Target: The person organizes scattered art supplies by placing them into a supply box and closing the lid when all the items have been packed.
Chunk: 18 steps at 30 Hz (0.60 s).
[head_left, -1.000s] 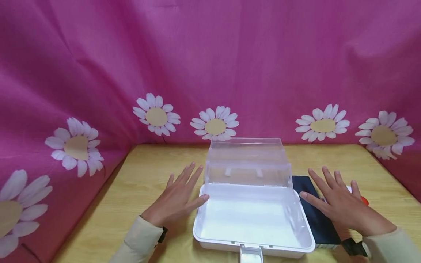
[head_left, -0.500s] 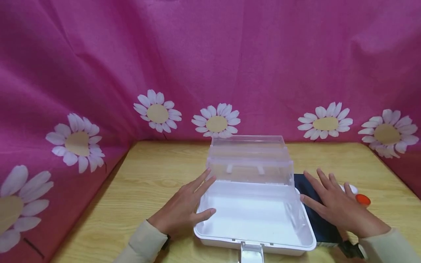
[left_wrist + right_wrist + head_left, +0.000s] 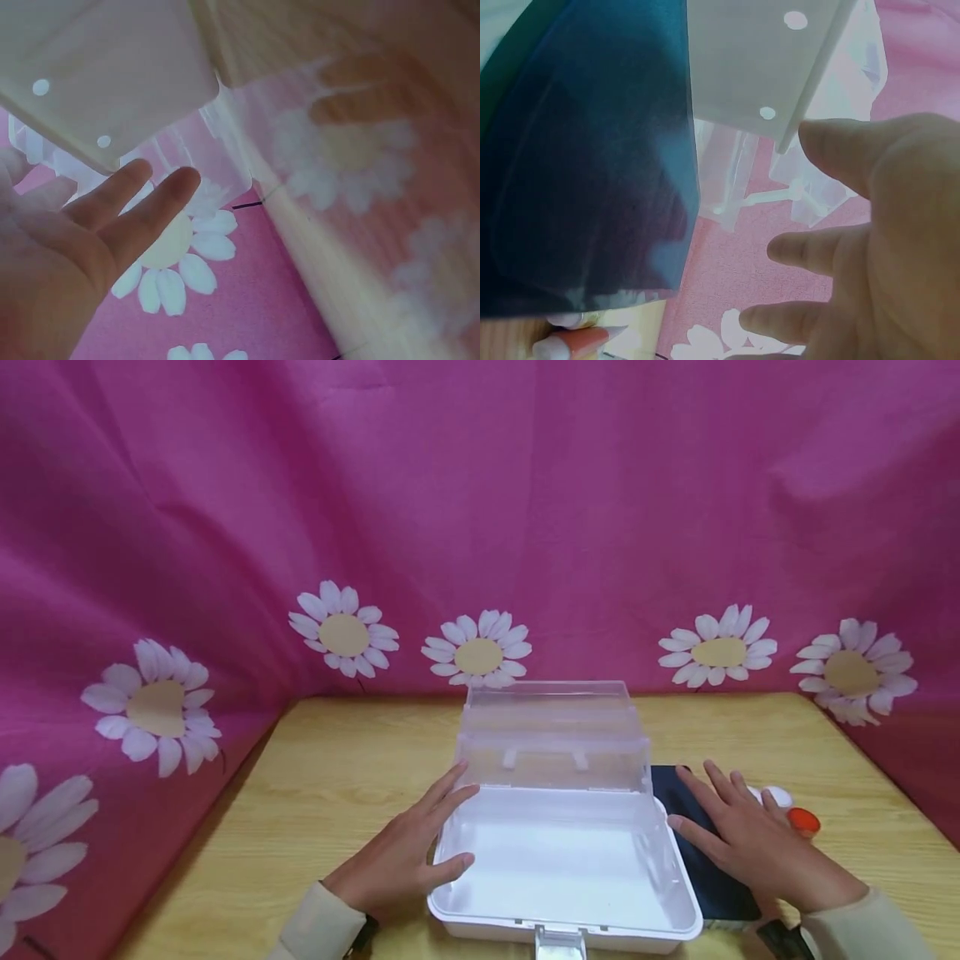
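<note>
A white plastic storage box stands in front of me, its clear hinged lid tipped back and its latch hanging at the front. At the box's left rim is my left hand, fingers spread and straight, thumb over the rim; the left wrist view shows its fingers beside the box. My right hand spreads over a dark, flat, book-like item, thumb at the box's right rim. Its thumb overlaps the box edge in the right wrist view. Neither hand grips anything.
Beyond my right hand lie a round orange-red item and a white one, both partly hidden by the hand. The wooden table is backed by a magenta cloth with printed daisies.
My left hand has moved right and slightly down, to the box's left rim. My right hand has shifted slightly, showing more of the orange-red and white items. The box stays put.
</note>
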Available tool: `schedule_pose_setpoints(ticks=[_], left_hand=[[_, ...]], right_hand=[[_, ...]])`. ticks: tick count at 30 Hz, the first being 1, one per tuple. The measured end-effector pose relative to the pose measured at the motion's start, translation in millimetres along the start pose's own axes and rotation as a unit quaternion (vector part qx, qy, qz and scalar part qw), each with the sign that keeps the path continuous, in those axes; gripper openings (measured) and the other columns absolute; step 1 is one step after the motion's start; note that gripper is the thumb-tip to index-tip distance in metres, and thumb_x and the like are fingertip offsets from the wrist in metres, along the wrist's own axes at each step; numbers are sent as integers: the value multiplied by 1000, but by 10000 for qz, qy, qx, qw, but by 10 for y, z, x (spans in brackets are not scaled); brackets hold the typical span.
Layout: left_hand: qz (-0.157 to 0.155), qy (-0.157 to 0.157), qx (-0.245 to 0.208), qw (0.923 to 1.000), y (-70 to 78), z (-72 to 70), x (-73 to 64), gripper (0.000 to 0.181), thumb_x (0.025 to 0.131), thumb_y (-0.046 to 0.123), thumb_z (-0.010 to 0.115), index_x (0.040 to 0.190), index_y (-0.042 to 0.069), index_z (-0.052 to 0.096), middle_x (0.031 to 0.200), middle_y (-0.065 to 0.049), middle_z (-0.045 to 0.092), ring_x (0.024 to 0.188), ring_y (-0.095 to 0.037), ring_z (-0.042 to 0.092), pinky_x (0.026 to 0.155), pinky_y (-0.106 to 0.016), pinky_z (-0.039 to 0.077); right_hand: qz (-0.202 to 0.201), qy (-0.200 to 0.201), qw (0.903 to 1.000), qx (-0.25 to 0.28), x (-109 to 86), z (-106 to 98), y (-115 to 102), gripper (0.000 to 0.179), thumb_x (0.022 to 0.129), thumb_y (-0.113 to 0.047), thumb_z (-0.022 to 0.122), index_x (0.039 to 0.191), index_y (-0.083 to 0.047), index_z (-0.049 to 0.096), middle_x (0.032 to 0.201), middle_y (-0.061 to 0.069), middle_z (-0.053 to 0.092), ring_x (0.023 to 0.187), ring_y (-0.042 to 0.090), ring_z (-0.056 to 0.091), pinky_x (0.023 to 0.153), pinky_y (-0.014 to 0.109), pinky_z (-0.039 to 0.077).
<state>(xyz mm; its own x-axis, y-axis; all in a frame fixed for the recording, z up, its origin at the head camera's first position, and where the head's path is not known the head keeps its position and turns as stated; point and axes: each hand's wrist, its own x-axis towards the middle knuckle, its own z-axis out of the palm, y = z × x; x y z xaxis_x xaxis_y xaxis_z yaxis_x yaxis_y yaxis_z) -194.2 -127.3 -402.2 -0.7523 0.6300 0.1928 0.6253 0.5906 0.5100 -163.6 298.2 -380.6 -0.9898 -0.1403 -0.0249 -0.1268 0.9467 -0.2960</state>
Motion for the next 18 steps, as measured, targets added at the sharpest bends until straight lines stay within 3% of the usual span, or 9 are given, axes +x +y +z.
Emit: schedule_pose_setpoints(ticks=[8,13,18], left_hand=[[398,112,-724,9965,-98,-33,60,59,90,23,65,142,34,39,161,12,7,143,-18,25,103,-44,43],[339,160,-1373,9898,-121,-17,53,59,87,7,66,137,33,45,160,13,10,144,-17,21,99,-41,46],[127,229,-1656,9859,-145,28,31,59,87,7,66,135,34,47,159,16,12,144,-18,21,98,-42,47]], right_hand=[[-42,-49,10000,-14,5,-27,10,85,90,-65,45,154,-14,22,151,35,15,130,64,13,97,80,4],[9,-148,9999,-23,11,-18,-8,86,90,-66,44,154,-14,20,151,36,14,131,64,12,98,79,4],[-13,-184,9998,-20,0,-5,-11,86,90,-65,44,155,-15,18,153,34,13,131,64,10,99,79,3]])
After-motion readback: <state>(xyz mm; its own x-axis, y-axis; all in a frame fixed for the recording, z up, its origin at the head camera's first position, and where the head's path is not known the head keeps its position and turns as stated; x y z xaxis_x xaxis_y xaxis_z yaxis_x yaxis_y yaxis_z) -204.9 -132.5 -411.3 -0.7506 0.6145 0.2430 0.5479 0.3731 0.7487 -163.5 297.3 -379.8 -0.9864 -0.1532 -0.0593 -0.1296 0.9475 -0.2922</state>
